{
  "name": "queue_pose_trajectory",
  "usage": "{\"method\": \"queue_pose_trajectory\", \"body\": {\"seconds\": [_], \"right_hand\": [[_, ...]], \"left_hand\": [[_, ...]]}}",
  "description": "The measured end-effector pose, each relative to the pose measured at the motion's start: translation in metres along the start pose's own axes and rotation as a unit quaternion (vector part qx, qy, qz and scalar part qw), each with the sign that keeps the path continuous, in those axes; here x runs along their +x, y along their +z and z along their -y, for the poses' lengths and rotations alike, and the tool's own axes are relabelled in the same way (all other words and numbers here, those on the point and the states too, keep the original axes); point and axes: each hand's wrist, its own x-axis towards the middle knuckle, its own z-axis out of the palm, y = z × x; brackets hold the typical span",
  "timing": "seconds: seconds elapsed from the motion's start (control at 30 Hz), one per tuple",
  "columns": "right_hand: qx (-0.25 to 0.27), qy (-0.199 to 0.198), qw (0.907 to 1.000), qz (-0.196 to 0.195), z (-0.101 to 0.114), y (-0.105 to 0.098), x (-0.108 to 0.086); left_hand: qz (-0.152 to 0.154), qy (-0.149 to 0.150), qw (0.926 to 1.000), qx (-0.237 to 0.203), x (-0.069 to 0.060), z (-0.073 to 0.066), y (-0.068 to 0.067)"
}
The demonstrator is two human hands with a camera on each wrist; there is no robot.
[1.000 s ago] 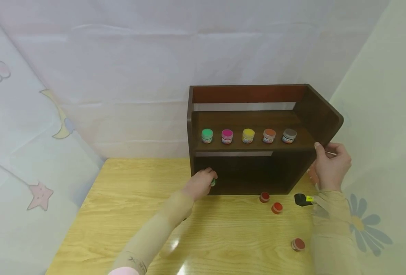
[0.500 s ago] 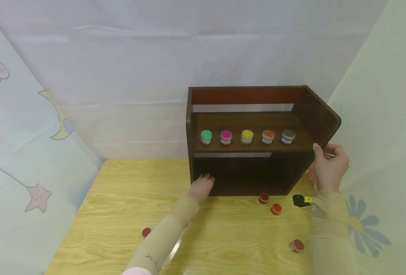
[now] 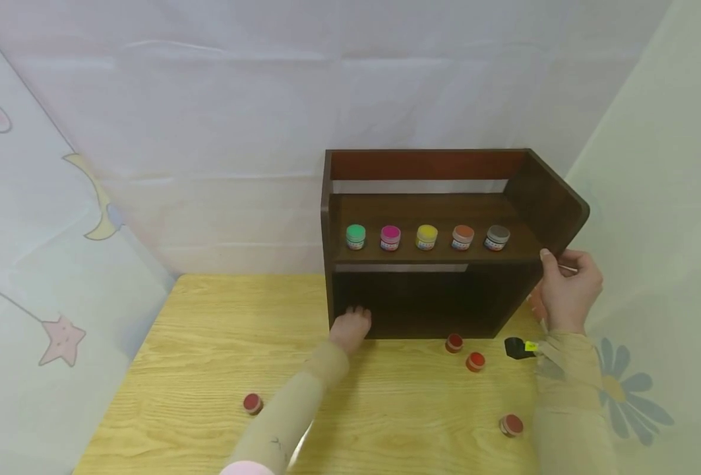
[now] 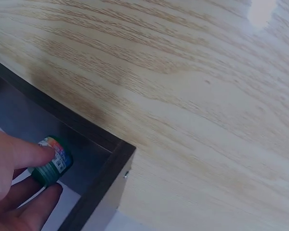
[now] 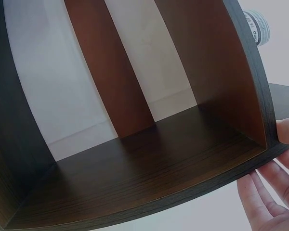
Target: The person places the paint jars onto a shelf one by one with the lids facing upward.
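My left hand (image 3: 351, 328) reaches into the lower left compartment of a dark wooden shelf (image 3: 433, 260). In the left wrist view its thumb and fingers pinch a small green paint jar (image 4: 58, 161) near the compartment's floor and side panel; the head view hides this jar. With thumb and fingers, my right hand (image 3: 571, 290) grips the front edge of the shelf's right side panel, also seen in the right wrist view (image 5: 274, 183). On the upper board stand a mint green jar (image 3: 355, 237), a magenta jar (image 3: 390, 238), a yellow jar (image 3: 426, 237), an orange-brown jar (image 3: 462, 237) and a grey jar (image 3: 496, 237).
Red-lidded jars lie on the wooden table (image 3: 208, 343): one dark red jar (image 3: 252, 404) left of my forearm, a red jar (image 3: 475, 361) and a darker jar (image 3: 454, 343) before the shelf, another jar (image 3: 511, 425) nearer. A black object (image 3: 519, 348) sits beside my right wrist.
My left hand has moved slightly down and deeper into the lower compartment, so the green jar no longer shows in the head view. The left forearm has shifted right, uncovering a red-lidded jar.
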Motion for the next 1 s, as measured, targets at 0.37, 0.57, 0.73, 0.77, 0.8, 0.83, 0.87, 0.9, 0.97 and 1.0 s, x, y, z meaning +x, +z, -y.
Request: {"method": "queue_pose_trajectory", "body": {"seconds": [0.37, 0.57, 0.73, 0.77, 0.8, 0.83, 0.87, 0.9, 0.97, 1.0], "right_hand": [[-0.013, -0.01, 0.9999, -0.001, 0.0, -0.001, -0.001], [-0.013, -0.006, 0.9999, 0.002, 0.0, 0.0, -0.001], [-0.017, -0.005, 0.9998, 0.002, 0.0, 0.0, -0.002], [-0.018, -0.005, 0.9998, 0.002, 0.0, 0.0, -0.002], [-0.018, -0.006, 0.9998, 0.002, 0.0, 0.0, -0.002], [-0.017, -0.007, 0.9998, 0.001, 0.0, 0.0, -0.002], [-0.017, -0.008, 0.9998, 0.002, 0.001, 0.0, -0.002], [-0.016, -0.009, 0.9998, 0.001, 0.001, 0.0, -0.003], [-0.015, -0.009, 0.9998, 0.001, 0.002, 0.0, -0.003], [-0.015, -0.009, 0.9998, 0.001, 0.002, 0.0, -0.003]], "left_hand": [[0.024, -0.038, 0.998, -0.045, 0.004, 0.003, 0.012], [0.037, -0.06, 0.9932, -0.093, 0.002, 0.002, 0.003], [0.035, -0.059, 0.9938, -0.087, 0.001, 0.003, 0.003], [0.033, -0.058, 0.9941, -0.085, 0.001, 0.003, 0.004], [0.03, -0.058, 0.9943, -0.084, 0.001, 0.003, 0.005], [0.03, -0.059, 0.9943, -0.084, 0.001, 0.003, 0.006], [0.029, -0.059, 0.9942, -0.085, 0.002, 0.003, 0.006], [0.028, -0.059, 0.9941, -0.087, 0.002, 0.003, 0.006], [0.022, -0.058, 0.9939, -0.091, 0.003, 0.004, 0.005], [0.02, -0.057, 0.9938, -0.093, 0.004, 0.004, 0.004]]}}
